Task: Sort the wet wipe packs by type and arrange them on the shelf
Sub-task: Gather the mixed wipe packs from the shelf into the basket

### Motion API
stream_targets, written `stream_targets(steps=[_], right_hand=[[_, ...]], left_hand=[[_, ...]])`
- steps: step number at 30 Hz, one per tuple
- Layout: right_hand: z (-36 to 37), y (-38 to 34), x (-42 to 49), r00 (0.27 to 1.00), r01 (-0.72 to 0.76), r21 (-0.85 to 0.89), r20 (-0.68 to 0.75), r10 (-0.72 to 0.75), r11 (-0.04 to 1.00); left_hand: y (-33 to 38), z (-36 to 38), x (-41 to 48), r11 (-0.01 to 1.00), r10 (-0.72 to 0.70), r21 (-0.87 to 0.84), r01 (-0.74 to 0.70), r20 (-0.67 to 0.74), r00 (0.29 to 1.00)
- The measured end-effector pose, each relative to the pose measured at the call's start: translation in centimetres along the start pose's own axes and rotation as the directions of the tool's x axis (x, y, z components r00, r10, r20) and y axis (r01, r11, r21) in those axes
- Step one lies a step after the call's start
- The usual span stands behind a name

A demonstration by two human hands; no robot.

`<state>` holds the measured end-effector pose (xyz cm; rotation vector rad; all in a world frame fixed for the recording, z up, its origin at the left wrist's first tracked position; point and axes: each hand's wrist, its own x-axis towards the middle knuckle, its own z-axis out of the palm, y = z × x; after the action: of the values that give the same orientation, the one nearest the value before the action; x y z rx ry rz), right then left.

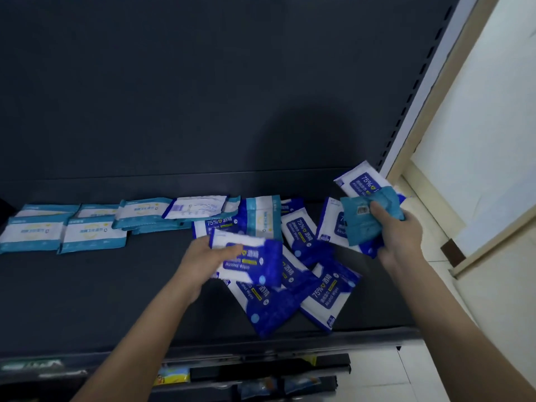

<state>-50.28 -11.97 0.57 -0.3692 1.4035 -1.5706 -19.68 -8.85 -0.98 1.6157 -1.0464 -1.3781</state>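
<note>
Gripping a dark-blue-and-white soft plastic pack of alcohol wipes (249,261) by its left end, the left hand (207,256) holds it over a loose heap of dark-blue packs (327,294); the heap sprawls, packs overlapping at odd angles, on the right half of the dark grey metal shelf (116,300); the right hand (398,233) curls its fingers round a crumpled teal soft pack (364,221), raised at the heap's right edge; another dark-blue pack (358,178) juts out just behind that hand, and whether the hand holds it too I cannot tell; toward the shelf's back left lie teal-and-white packs (92,235) in overlapping rows, labels up; at the rows' right end one white-backed pack (200,207) lies face down; a cream wall (478,140) stands beside the shelf on the right.
</note>
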Motion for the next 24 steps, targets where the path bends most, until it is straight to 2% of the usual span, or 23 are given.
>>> stream_targets(steps=[3, 6, 8, 9, 10, 11, 12, 13, 14, 17, 21, 24], right_hand=[[-0.4, 1.5, -1.2, 0.982, -0.094, -0.197, 0.144, 0.124, 0.976], [-0.7, 4.3, -1.9, 0.981, 0.002, -0.523, 0.168, 0.101, 0.852], [-0.8, 5.7, -1.7, 0.980, 0.062, -0.660, 0.182, 0.080, 0.748], [-0.8, 6.3, -1.4, 0.981, 0.087, -0.722, 0.184, 0.069, 0.686], [-0.7, 6.4, -1.2, 0.982, 0.125, -0.814, 0.185, 0.048, 0.568], [-0.8, 6.6, -0.7, 0.985, 0.149, -0.905, 0.173, 0.025, 0.399], [-0.7, 6.5, -0.4, 0.984, 0.169, -0.947, 0.178, 0.009, 0.273], [-0.6, 6.3, -0.2, 0.981, 0.187, -0.954, 0.195, 0.011, 0.232], [-0.4, 6.1, -0.1, 0.975, 0.203, -0.940, 0.221, 0.036, 0.276], [0.2, 5.7, -0.2, 0.963, 0.140, -0.800, 0.247, 0.106, 0.584], [1.3, 5.2, 0.2, 0.947, 0.135, -0.721, 0.295, 0.126, 0.679], [2.0, 5.0, 0.7, 0.934, 0.104, -0.678, 0.317, 0.162, 0.728]], left_hand=[[-1.3, 1.1, 0.3, 0.976, -0.062, 0.214, 0.042, 0.091, 0.994], [-1.9, 1.7, 1.2, 0.896, -0.081, 0.443, 0.038, 0.078, 0.994], [-1.8, 1.9, 1.4, 0.840, -0.107, 0.540, 0.051, 0.073, 0.992], [-1.7, 2.0, 1.6, 0.861, -0.127, 0.503, 0.071, 0.078, 0.989], [-1.5, 2.1, 1.6, 0.900, -0.151, 0.424, 0.099, 0.091, 0.984], [-1.3, 2.4, 1.6, 0.936, -0.168, 0.331, 0.121, 0.118, 0.979], [-1.0, 2.7, 1.5, 0.960, -0.166, 0.250, 0.128, 0.137, 0.977], [-0.9, 3.0, 1.6, 0.974, -0.144, 0.194, 0.116, 0.137, 0.980], [-0.8, 3.5, 1.6, 0.984, -0.123, 0.143, 0.104, 0.129, 0.984], [-0.3, 4.9, 1.9, 0.994, -0.101, 0.040, 0.097, 0.095, 0.990], [0.5, 5.8, 2.7, 0.995, -0.095, -0.009, 0.096, 0.058, 0.994], [0.2, 5.9, 3.2, 0.987, -0.108, -0.126, 0.102, -0.037, 0.993]])
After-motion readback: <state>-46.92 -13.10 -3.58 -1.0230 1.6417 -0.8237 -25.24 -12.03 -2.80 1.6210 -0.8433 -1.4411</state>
